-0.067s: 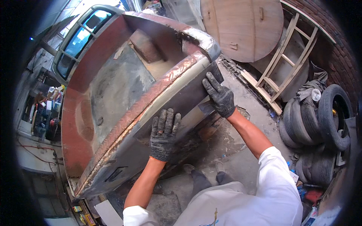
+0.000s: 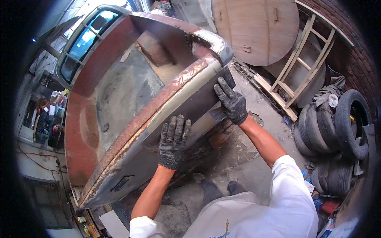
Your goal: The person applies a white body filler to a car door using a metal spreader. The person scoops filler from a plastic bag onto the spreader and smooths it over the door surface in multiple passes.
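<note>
In front of me is the tailgate [image 2: 131,168] of a pickup truck, with patchy grey paint and a rusty, worn top edge [image 2: 158,99]. A dark, flat strip [image 2: 194,101] lies along its outer face; whether it is a loose sheet or part of the surface I cannot tell. My left hand [image 2: 173,139], in a dirty black work glove, lies flat near the strip's lower left part, fingers stretched upward. Farther right, my gloved right hand [image 2: 231,101] rests on the strip near its right end, fingers extended. Neither hand is wrapped round anything.
The truck's reddish-brown bed [image 2: 81,146] holds a grey sheet [image 2: 127,87]. To the right stand stacked old tyres [image 2: 313,127], a wooden ladder-like frame [image 2: 303,63] and a large round wooden board [image 2: 256,29]. Rubble lies on the concrete floor [image 2: 254,172] by my feet.
</note>
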Action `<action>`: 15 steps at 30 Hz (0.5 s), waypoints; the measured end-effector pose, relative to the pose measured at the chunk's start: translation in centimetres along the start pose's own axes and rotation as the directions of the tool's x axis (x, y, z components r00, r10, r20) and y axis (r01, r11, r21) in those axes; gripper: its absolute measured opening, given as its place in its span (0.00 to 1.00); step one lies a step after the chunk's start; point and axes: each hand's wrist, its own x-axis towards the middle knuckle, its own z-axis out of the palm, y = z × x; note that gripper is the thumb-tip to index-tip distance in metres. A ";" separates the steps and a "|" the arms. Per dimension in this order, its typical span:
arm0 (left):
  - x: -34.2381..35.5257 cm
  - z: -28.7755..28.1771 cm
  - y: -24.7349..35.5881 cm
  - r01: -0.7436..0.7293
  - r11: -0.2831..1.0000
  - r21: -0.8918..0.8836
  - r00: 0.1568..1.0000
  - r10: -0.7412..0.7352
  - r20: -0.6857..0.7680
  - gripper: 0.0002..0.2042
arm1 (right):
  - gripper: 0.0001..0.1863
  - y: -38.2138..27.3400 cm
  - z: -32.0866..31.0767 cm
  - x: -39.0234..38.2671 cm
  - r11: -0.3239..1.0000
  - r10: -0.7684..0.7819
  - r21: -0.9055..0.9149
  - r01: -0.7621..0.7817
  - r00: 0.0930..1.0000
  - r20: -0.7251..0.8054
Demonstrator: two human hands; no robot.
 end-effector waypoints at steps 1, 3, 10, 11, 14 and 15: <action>0.0 0.3 0.1 -0.009 1.000 0.028 1.000 0.009 -0.016 0.27 | 0.32 0.2 0.2 -0.4 1.000 -0.009 0.005 0.009 1.000 0.012; 0.0 0.3 0.6 0.001 0.999 -0.048 1.000 0.000 0.029 0.28 | 0.35 0.5 0.2 -1.4 1.000 0.000 0.025 -0.001 0.998 0.063; -0.7 -5.2 1.8 0.046 0.950 -0.309 0.994 -0.015 0.105 0.30 | 0.35 -1.5 -4.3 -1.2 0.999 -0.025 -0.018 0.028 0.993 0.118; -0.7 -6.0 1.5 0.050 0.951 -0.304 0.995 -0.023 0.092 0.30 | 0.35 -1.9 -4.8 -0.3 0.998 -0.049 -0.025 0.052 0.994 0.095; -0.1 -7.8 0.3 0.093 0.946 -0.312 0.995 -0.080 0.052 0.30 | 0.35 -2.6 -5.3 2.4 0.995 -0.097 -0.006 0.097 0.995 0.033; 0.3 -8.1 0.0 0.087 0.951 -0.295 0.996 -0.078 0.045 0.30 | 0.35 -2.7 -5.1 3.1 0.993 -0.114 0.015 0.114 0.993 0.006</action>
